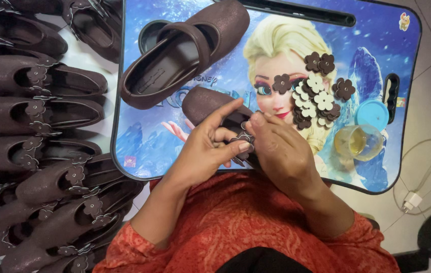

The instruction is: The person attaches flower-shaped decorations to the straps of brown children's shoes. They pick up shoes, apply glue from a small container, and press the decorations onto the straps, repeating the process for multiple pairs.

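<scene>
Down at the near edge of the blue printed lap tray [139,146], both hands meet over a dark brown, finely grained slip-on shoe [203,103] with a rounded toe. The left hand [203,146] wraps the shoe, its forefinger stretched along the upper and its other fingers curled in, thumb and fingertips pressed onto a small brown flower-shaped cutout [243,139] at the strap. The right hand [281,149] comes in from the other side, fingers bunched together and pinching the same flower.

Farther back on the tray lies a second brown strapped shoe [185,50], its smooth insole facing up. Right of the hands sits a loose heap of flat flower cutouts [316,96], some dark brown, some pale cream on their turned-over side. Beside the heap stand a clear round jar of yellowish liquid [359,141] and its turquoise lid [372,114], lying off the jar. Left of the tray, rows of finished brown shoes with flower trims [38,136] crowd the white surface. A white cable with plug [413,199] lies on the tiled floor to the right.
</scene>
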`<state>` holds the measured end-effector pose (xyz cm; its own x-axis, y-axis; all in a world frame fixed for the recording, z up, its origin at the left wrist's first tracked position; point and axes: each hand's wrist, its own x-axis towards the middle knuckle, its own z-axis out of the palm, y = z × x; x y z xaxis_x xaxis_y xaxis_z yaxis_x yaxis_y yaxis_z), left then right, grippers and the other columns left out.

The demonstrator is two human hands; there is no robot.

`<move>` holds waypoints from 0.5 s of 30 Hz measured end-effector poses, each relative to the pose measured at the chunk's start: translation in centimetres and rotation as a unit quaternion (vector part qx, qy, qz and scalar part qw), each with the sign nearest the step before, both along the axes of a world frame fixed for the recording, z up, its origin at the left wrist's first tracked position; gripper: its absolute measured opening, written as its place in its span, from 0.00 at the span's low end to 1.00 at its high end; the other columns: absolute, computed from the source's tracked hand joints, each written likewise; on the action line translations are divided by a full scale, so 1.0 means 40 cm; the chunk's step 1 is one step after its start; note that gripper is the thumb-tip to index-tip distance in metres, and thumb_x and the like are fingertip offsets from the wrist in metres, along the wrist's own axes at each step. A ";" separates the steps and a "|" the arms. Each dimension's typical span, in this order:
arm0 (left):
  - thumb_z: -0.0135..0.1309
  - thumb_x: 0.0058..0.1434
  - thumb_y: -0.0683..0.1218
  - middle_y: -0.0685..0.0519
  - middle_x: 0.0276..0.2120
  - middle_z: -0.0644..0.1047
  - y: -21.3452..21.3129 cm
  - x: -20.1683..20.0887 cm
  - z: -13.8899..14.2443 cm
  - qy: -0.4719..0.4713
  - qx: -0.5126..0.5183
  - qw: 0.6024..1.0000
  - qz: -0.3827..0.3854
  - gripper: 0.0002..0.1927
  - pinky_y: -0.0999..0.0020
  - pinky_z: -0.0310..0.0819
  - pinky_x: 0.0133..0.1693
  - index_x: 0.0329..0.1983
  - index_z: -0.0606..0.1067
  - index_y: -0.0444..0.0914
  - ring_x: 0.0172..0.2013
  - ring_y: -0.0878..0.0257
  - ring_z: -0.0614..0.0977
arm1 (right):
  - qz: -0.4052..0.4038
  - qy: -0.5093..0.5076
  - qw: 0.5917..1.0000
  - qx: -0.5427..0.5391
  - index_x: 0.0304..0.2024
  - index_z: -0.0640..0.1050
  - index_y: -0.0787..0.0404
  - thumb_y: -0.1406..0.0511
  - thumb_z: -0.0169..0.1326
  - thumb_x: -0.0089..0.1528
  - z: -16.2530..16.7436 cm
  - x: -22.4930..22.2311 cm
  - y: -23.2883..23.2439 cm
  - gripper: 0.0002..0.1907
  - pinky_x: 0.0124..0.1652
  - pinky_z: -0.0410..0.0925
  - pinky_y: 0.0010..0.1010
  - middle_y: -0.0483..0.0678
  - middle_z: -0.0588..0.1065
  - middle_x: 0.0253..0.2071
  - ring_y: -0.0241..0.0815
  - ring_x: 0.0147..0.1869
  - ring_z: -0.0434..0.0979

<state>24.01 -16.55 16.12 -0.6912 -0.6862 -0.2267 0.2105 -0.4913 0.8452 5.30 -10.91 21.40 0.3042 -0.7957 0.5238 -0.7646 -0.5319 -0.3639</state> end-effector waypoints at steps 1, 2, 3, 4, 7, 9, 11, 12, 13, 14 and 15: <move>0.60 0.63 0.40 0.57 0.32 0.79 -0.001 -0.001 0.001 -0.001 -0.002 1.000 0.003 0.41 0.81 0.69 0.28 0.78 0.56 0.40 0.27 0.76 0.75 | 0.000 0.001 1.000 0.001 0.62 0.69 0.73 0.79 0.57 0.66 -0.001 0.001 -0.001 0.22 0.59 0.75 0.48 0.56 0.79 0.47 0.55 0.51 0.83; 0.60 0.64 0.40 0.57 0.32 0.79 -0.002 -0.002 0.003 0.000 0.002 1.000 -0.003 0.40 0.80 0.69 0.28 0.78 0.58 0.39 0.28 0.76 0.75 | 0.001 0.002 1.000 0.002 0.62 0.69 0.73 0.79 0.56 0.66 0.000 0.002 -0.001 0.22 0.60 0.75 0.49 0.55 0.79 0.47 0.54 0.51 0.83; 0.60 0.64 0.40 0.57 0.33 0.79 -0.003 -0.002 0.007 0.001 0.006 1.000 -0.011 0.39 0.80 0.69 0.29 0.77 0.60 0.38 0.29 0.76 0.76 | 0.001 0.003 1.000 0.003 0.62 0.69 0.73 0.79 0.56 0.65 0.002 0.003 0.000 0.22 0.61 0.74 0.50 0.54 0.79 0.47 0.53 0.52 0.83; 0.60 0.65 0.41 0.57 0.33 0.78 -0.005 -0.002 0.014 0.003 0.009 1.000 -0.018 0.37 0.80 0.70 0.29 0.77 0.62 0.37 0.30 0.76 0.76 | -0.018 0.019 1.000 0.015 0.62 0.68 0.69 0.79 0.57 0.64 0.007 0.005 0.006 0.24 0.61 0.73 0.49 0.55 0.79 0.47 0.55 0.52 0.83; 0.60 0.63 0.43 0.55 0.36 0.81 -0.004 0.014 0.044 -0.051 -0.053 0.997 -0.025 0.39 0.79 0.73 0.30 0.76 0.60 0.41 0.30 0.75 0.78 | -0.070 0.058 0.996 0.011 0.68 0.56 0.62 0.76 0.59 0.60 0.025 0.016 0.046 0.38 0.62 0.69 0.49 0.56 0.78 0.49 0.57 0.53 0.81; 0.60 0.62 0.47 0.54 0.40 0.83 -0.005 0.044 0.066 -0.151 -0.133 0.979 -0.033 0.39 0.77 0.75 0.30 0.76 0.60 0.44 0.27 0.73 0.79 | -0.093 0.072 0.992 -0.044 0.79 0.38 0.62 0.74 0.59 0.60 0.037 0.024 0.087 0.56 0.65 0.64 0.52 0.54 0.76 0.51 0.56 0.53 0.78; 0.60 0.62 0.49 0.54 0.42 0.85 -0.015 0.064 0.080 -0.208 -0.191 0.959 -0.037 0.38 0.76 0.76 0.30 0.75 0.61 0.46 0.26 0.73 0.80 | -0.113 0.051 0.992 0.025 0.77 0.35 0.62 0.65 0.68 0.57 0.039 0.037 0.123 0.63 0.60 0.66 0.52 0.51 0.77 0.44 0.52 0.47 0.79; 0.59 0.62 0.50 0.53 0.42 0.86 -0.018 0.073 0.084 -0.217 -0.208 0.953 -0.036 0.37 0.76 0.75 0.31 0.75 0.61 0.46 0.26 0.73 0.80 | -0.121 0.041 0.990 0.061 0.75 0.33 0.63 0.60 0.73 0.55 0.035 0.040 0.133 0.68 0.58 0.68 0.52 0.49 0.78 0.41 0.50 0.43 0.79; 0.59 0.63 0.50 0.53 0.42 0.86 -0.017 0.079 0.086 -0.227 -0.223 0.947 -0.037 0.37 0.75 0.74 0.31 0.74 0.62 0.46 0.27 0.73 0.79 | -0.109 0.052 0.991 0.065 0.75 0.34 0.64 0.60 0.73 0.55 0.026 0.042 0.135 0.67 0.56 0.68 0.51 0.51 0.78 0.41 0.53 0.44 0.79; 0.60 0.63 0.50 0.53 0.43 0.86 -0.015 0.080 0.084 -0.218 -0.225 0.949 -0.032 0.37 0.75 0.74 0.31 0.74 0.62 0.46 0.27 0.73 0.78 | -0.096 0.062 0.991 0.069 0.75 0.35 0.65 0.60 0.72 0.55 0.013 0.048 0.133 0.67 0.54 0.68 0.50 0.52 0.78 0.41 0.56 0.44 0.78; 0.60 0.63 0.49 0.54 0.43 0.86 -0.012 0.078 0.081 -0.208 -0.226 0.951 -0.028 0.36 0.75 0.73 0.32 0.74 0.63 0.46 0.28 0.73 0.77 | -0.084 0.073 0.991 0.072 0.75 0.36 0.66 0.59 0.72 0.55 -0.001 0.055 0.130 0.66 0.51 0.68 0.48 0.53 0.79 0.41 0.59 0.44 0.78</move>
<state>27.13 -17.05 19.36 -0.6447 -0.7432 -0.1787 -0.2045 -0.0575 0.9772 7.49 -5.73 21.35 0.2247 -0.9049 0.3615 -0.8879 -0.3429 -0.3065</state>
